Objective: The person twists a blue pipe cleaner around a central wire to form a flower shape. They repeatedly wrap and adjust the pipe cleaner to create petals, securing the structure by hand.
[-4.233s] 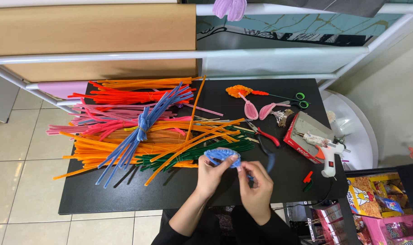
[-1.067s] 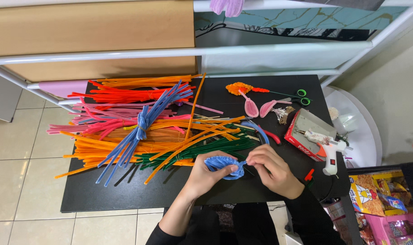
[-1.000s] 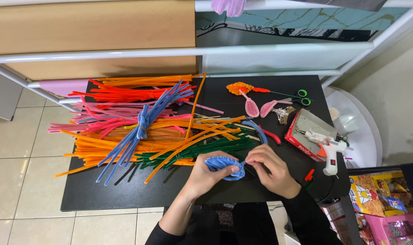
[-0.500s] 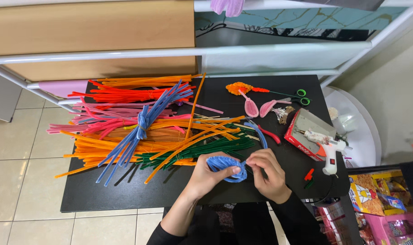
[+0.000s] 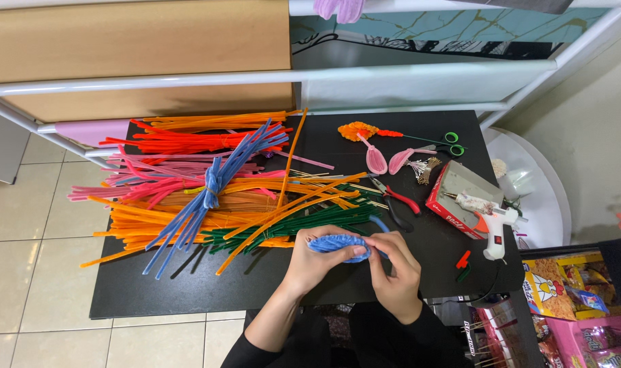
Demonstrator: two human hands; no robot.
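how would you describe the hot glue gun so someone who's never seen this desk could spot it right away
Start at the black rectangular table and go to its right edge, past the red-handled pliers. There the white pistol-shaped hot glue gun lies across the open red cardboard box, handle hanging off. It is the only white tool there and has a small red switch on its grip.

place: looked like a home craft corner
evidence: black table (image 5: 154, 286) heaped with pipe cleaners (image 5: 208, 197), glue gun (image 5: 494, 221), pliers (image 5: 396, 201), tiled floor (image 5: 24, 272)
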